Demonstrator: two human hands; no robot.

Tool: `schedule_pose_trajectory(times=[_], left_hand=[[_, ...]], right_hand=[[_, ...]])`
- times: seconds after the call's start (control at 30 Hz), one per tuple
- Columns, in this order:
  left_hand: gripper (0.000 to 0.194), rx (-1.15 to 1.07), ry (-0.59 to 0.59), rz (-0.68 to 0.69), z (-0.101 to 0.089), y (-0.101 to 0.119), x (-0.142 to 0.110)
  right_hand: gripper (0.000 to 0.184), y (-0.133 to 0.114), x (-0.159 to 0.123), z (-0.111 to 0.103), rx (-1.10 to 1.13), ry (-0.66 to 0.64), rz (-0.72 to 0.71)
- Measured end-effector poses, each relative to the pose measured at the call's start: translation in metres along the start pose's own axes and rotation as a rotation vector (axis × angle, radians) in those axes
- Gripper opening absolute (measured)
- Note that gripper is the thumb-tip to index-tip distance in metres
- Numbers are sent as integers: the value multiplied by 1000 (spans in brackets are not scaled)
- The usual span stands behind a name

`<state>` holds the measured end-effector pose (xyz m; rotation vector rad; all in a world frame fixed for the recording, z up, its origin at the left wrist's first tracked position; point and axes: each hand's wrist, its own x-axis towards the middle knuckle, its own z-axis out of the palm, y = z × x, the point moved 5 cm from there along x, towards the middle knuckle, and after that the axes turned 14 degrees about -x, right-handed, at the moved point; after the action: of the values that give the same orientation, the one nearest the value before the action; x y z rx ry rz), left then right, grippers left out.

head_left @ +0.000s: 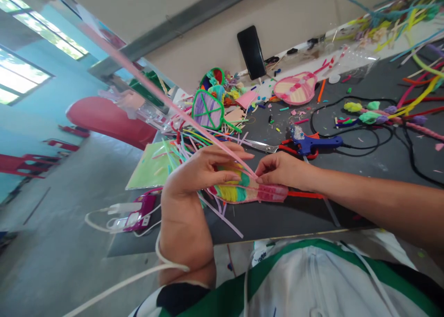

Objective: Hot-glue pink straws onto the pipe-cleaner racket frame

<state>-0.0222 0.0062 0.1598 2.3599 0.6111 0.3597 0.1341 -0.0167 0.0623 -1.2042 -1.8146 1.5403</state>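
Observation:
A pink pipe cleaner [196,118] runs up and to the left from a striped craft piece of yellow, teal and pink fuzzy strips [231,192]. The fingertips of my right hand [286,169] pinch its lower end against the piece. My left hand [211,167] lies over the left part of the piece, fingers stretched out and thumb apart; the pipe cleaner passes across its fingers. An orange-red stick [305,195] shows at the piece's right end, under my right forearm. Beyond my hands lie scissors [265,147] and a blue hot glue gun [317,143].
Around the dark table [277,220] are loose pipe cleaners, a purple green-edged piece [208,111], a pink-edged piece [294,89] and a black phone [252,52]. A black cord [376,143] loops on the right. A purple power strip [144,211] sits at the left edge.

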Motion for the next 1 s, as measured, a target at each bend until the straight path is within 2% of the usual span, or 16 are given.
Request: schedule_pose_trajectory(times=[0.1,0.23,0.33,0.43,0.67,0.83,1.0], left_hand=[[28,-61,26,-13,1,2,0],[19,-21,41,-22,6,8,1],[18,51,119,-42,9,11,-2],[16,8,188,-68,10,11,-4],[10,-63,206,-42,13,9,-1],[9,-97,208,-56,16,3,-2],[8,-105,224,-74,15,2,-4]], right_hand=[[6,0,0,0,2,-29,-1],[6,1,1,-1,1,-19,-6],[5,3,2,0,8,-21,-2],[5,4,3,1,35,-23,9],[6,9,5,3,119,-51,4],[11,12,6,4,149,-151,5],[14,10,7,-3,114,-194,-11]])
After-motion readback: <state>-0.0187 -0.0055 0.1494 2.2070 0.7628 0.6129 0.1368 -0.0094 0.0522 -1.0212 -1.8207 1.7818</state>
